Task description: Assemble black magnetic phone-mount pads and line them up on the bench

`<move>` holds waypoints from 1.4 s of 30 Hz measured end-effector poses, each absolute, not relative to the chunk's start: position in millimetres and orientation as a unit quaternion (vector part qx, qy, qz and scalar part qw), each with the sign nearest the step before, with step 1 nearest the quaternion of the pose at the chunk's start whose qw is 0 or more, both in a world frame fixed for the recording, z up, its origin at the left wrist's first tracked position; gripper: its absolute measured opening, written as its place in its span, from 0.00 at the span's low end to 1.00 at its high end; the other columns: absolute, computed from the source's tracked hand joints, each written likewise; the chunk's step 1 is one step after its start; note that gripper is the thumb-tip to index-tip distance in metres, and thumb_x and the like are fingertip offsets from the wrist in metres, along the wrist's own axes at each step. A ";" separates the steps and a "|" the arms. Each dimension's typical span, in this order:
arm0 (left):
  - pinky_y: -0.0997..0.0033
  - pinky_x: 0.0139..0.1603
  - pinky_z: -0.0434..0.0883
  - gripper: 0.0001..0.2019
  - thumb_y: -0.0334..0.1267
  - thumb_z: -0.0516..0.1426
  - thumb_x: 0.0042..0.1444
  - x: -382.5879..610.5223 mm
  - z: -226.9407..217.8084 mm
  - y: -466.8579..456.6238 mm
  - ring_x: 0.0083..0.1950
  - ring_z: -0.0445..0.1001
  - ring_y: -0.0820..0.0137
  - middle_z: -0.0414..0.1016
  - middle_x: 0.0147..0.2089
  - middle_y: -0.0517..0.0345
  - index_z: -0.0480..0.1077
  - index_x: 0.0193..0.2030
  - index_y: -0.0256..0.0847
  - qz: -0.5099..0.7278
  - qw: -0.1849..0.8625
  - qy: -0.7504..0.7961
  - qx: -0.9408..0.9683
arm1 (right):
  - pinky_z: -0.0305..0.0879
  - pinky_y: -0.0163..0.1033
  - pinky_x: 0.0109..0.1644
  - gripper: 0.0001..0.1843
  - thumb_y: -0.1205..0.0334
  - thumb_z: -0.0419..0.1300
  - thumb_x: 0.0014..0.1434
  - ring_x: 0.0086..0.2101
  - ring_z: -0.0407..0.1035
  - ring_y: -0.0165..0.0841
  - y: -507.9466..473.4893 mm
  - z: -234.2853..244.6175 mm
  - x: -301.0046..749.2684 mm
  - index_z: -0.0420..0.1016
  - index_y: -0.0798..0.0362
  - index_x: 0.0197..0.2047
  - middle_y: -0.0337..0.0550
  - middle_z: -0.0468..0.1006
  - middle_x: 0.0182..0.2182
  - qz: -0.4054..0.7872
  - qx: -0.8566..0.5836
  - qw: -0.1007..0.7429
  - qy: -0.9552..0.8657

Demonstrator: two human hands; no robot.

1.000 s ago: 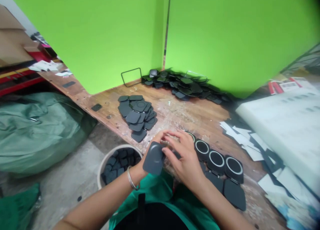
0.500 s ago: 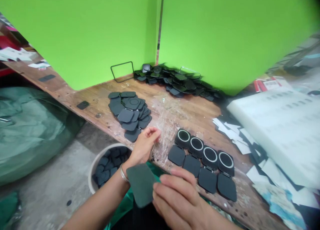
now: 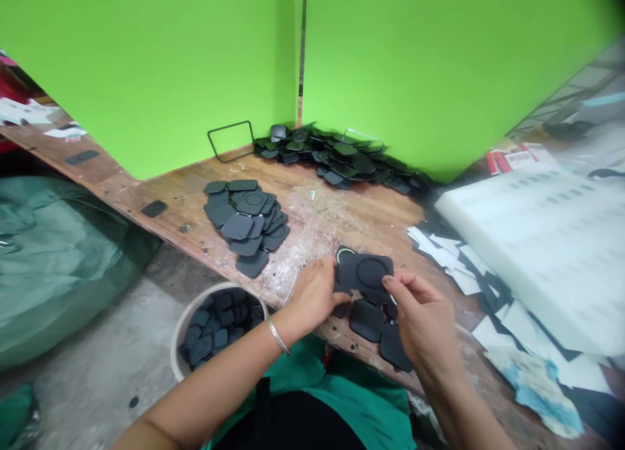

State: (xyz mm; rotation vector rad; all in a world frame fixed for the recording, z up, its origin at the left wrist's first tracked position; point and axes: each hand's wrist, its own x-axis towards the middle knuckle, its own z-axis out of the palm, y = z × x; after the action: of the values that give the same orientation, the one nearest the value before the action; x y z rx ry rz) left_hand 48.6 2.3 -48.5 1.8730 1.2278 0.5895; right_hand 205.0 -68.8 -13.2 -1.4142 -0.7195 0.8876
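Bucket point(image 3: 176, 336): 8 o'clock of plate point(image 3: 354, 271), past the bench point(image 3: 322, 212) edge.
Pile point(image 3: 247, 219): 10 o'clock.
Left hand point(image 3: 312, 294): at plate's left end; grip unclear.
Bench: open at 11 o'clock.
Plate: over row point(image 3: 366, 320); apparently mid-handling, calling for level control.
Right hand point(image 3: 430, 313): pinches plate's right edge.
Block point(image 3: 537, 254): limits room, 3 o'clock.

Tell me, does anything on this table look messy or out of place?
Yes: white pieces lie scattered at odd angles on the right, beside a crumpled white-and-blue scrap. Left of the nearer heap of dark pads, a small dark piece lies alone near the edge of the table.
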 end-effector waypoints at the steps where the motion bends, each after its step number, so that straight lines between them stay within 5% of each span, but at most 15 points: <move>1: 0.57 0.49 0.67 0.27 0.32 0.69 0.41 46.3 -49.8 6.0 0.46 0.73 0.54 0.74 0.39 0.52 0.68 0.50 0.40 0.231 0.406 0.497 0.732 | 0.66 0.36 0.36 0.11 0.55 0.73 0.46 0.31 0.69 0.30 -66.4 -15.8 211.5 0.78 0.51 0.28 0.38 0.76 0.27 0.402 -0.611 0.622 -0.279; 5: 0.63 0.44 0.69 0.26 0.32 0.64 0.44 30.1 -50.4 23.4 0.41 0.75 0.60 0.75 0.36 0.57 0.68 0.53 0.40 0.227 0.452 0.520 0.688 | 0.65 0.34 0.36 0.15 0.56 0.77 0.35 0.29 0.69 0.29 -58.0 -16.8 230.2 0.79 0.53 0.24 0.39 0.78 0.26 0.470 -0.591 0.624 -0.203; 9: 0.68 0.44 0.71 0.12 0.40 0.59 0.51 11.4 -35.2 29.8 0.42 0.77 0.62 0.79 0.39 0.54 0.75 0.41 0.38 0.220 0.529 0.486 0.660 | 0.68 0.37 0.40 0.16 0.54 0.78 0.33 0.31 0.71 0.32 -54.7 -13.9 240.4 0.80 0.52 0.23 0.41 0.80 0.27 0.541 -0.569 0.585 -0.204; 16: 0.74 0.37 0.72 0.18 0.41 0.66 0.45 11.7 -16.0 2.0 0.32 0.76 0.72 0.80 0.35 0.57 0.77 0.44 0.37 0.185 0.774 0.441 0.415 | 0.72 0.35 0.38 0.17 0.55 0.79 0.32 0.31 0.73 0.30 -56.3 -13.5 237.9 0.81 0.55 0.23 0.42 0.81 0.27 0.643 -0.530 0.522 -0.183; 42: 0.77 0.33 0.69 0.17 0.36 0.64 0.46 24.9 -13.3 -9.6 0.30 0.74 0.73 0.81 0.34 0.54 0.79 0.44 0.35 0.176 0.780 0.428 0.422 | 0.74 0.36 0.33 0.20 0.57 0.79 0.28 0.25 0.72 0.30 -62.1 -13.9 233.3 0.79 0.57 0.23 0.43 0.80 0.24 0.640 -0.556 0.507 -0.157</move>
State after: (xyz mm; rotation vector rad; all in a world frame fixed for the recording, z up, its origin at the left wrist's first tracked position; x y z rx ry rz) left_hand 24.9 -9.6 -13.3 0.9112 0.9253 0.3801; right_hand 233.3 -62.1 -13.9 -1.3398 -0.3794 1.5419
